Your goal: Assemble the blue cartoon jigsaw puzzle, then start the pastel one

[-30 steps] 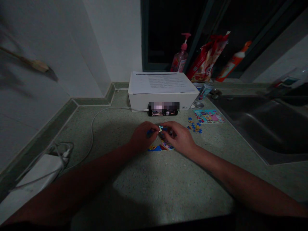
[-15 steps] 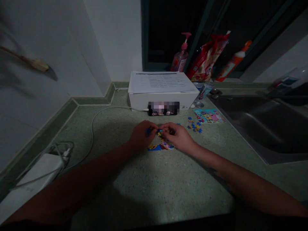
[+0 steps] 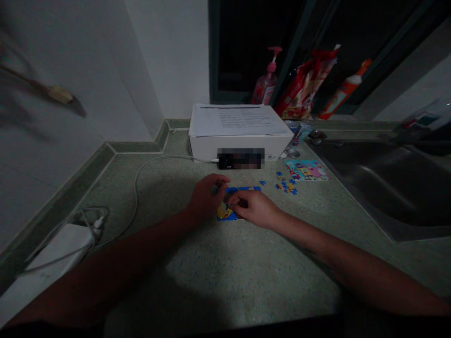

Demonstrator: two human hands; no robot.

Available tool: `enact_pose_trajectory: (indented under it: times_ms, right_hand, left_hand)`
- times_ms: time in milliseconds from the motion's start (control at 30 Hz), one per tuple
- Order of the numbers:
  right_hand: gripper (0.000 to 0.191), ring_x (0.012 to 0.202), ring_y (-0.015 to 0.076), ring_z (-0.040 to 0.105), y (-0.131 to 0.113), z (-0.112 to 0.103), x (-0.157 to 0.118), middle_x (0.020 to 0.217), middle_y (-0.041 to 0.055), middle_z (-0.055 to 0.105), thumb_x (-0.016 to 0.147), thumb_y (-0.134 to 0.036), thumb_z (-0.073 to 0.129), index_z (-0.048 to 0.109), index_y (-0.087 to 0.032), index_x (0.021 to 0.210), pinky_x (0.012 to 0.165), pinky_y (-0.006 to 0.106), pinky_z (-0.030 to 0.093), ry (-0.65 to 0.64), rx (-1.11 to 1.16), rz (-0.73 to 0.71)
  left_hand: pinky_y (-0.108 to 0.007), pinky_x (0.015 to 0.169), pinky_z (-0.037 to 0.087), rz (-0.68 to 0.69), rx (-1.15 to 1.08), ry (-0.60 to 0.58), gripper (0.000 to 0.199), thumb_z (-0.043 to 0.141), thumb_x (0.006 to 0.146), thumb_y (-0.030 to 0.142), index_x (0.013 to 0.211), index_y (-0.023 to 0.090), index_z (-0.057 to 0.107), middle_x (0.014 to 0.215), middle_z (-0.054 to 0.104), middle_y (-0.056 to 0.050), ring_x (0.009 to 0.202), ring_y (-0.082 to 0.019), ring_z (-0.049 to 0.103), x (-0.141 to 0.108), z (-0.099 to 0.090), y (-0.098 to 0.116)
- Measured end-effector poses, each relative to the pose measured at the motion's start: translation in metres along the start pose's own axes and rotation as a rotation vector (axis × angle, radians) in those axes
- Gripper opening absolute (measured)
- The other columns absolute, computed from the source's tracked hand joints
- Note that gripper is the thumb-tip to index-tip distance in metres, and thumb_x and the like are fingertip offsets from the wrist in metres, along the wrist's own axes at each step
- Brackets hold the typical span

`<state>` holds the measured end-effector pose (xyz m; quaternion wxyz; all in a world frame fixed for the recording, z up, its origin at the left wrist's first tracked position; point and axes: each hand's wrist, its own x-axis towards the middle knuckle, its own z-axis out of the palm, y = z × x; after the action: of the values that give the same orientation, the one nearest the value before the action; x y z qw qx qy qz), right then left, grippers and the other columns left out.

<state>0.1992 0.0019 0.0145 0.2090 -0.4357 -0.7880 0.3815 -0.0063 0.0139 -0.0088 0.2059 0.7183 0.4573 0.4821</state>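
A partly visible blue and yellow jigsaw puzzle [image 3: 230, 216] lies on the countertop, much of it covered by my hands. My right hand [image 3: 255, 206] is over it, thumb and fingertips pinched on a small puzzle piece [image 3: 229, 205] whose picture is too dark to read. At the puzzle's left edge is my left hand [image 3: 209, 196], its thumb and forefinger curved with a gap between them and nothing seen in it. Several loose puzzle pieces [image 3: 287, 186] lie right of the puzzle, beside a colourful picture card [image 3: 308, 170].
Behind the puzzle a phone [image 3: 225, 163] on a cable leans against a white box [image 3: 204, 146] topped with paper. A metal sink [image 3: 384, 188] is at the right. A white power strip [image 3: 59, 253] lies at the left. Bottles and a red bag [image 3: 299, 89] stand at the window.
My hands have parted; the left no longer shows the blue piece it had. My right hand has moved slightly down and left over the puzzle, uncovering its top edge.
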Motion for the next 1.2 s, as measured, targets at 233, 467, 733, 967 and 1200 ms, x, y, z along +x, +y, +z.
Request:
enact_pose_trajectory:
  times_ms: [233, 467, 733, 967, 1200]
  right_hand:
    - [0.019, 0.075, 0.0169, 0.073, 0.000, 0.000, -0.001, 0.085, -0.0006, 0.079, 0.089, -0.012, 0.066, 0.078, -0.024, 0.098, 0.070, 0.029, 0.052, -0.013, -0.052, -0.036]
    - [0.022, 0.074, 0.0165, 0.070, 0.001, 0.001, -0.002, 0.085, -0.0004, 0.078, 0.090, -0.012, 0.066, 0.079, -0.024, 0.102, 0.071, 0.029, 0.049, 0.009, -0.190, -0.113]
    - [0.019, 0.089, 0.0216, 0.074, -0.009, 0.000, -0.005, 0.099, 0.0044, 0.079, 0.093, -0.014, 0.066, 0.079, -0.024, 0.102, 0.079, 0.033, 0.052, 0.026, -0.372, -0.130]
    - [0.022, 0.091, 0.0208, 0.073, -0.010, 0.001, -0.006, 0.104, 0.0055, 0.078, 0.093, -0.011, 0.068, 0.081, -0.023, 0.106, 0.080, 0.032, 0.052, 0.025, -0.418, -0.133]
    - [0.014, 0.092, 0.0206, 0.071, -0.009, 0.001, -0.007, 0.102, 0.0053, 0.076, 0.095, -0.013, 0.067, 0.078, -0.022, 0.096, 0.079, 0.031, 0.049, 0.029, -0.447, -0.159]
  left_hand:
    - [-0.036, 0.087, 0.061, -0.022, -0.017, -0.018, 0.016, 0.066, 0.091, 0.011, 0.098, 0.023, 0.074, 0.094, 0.080, -0.003, 0.087, -0.020, 0.075, 0.001, -0.001, 0.002]
    - [-0.036, 0.088, 0.059, -0.016, -0.008, -0.033, 0.015, 0.065, 0.092, 0.011, 0.099, 0.022, 0.073, 0.091, 0.078, -0.003, 0.086, -0.020, 0.073, 0.000, -0.001, 0.001]
    - [-0.040, 0.086, 0.061, 0.015, -0.037, -0.012, 0.015, 0.064, 0.093, 0.013, 0.100, 0.023, 0.073, 0.092, 0.078, -0.005, 0.085, -0.022, 0.074, -0.001, 0.002, -0.001]
    - [-0.040, 0.086, 0.061, 0.010, -0.037, -0.014, 0.016, 0.068, 0.091, 0.011, 0.098, 0.024, 0.074, 0.093, 0.078, -0.005, 0.086, -0.023, 0.074, 0.000, 0.001, -0.001]
    - [-0.037, 0.089, 0.061, -0.011, -0.007, -0.017, 0.015, 0.066, 0.092, 0.012, 0.099, 0.023, 0.073, 0.094, 0.078, -0.003, 0.088, -0.020, 0.073, 0.000, 0.000, -0.001]
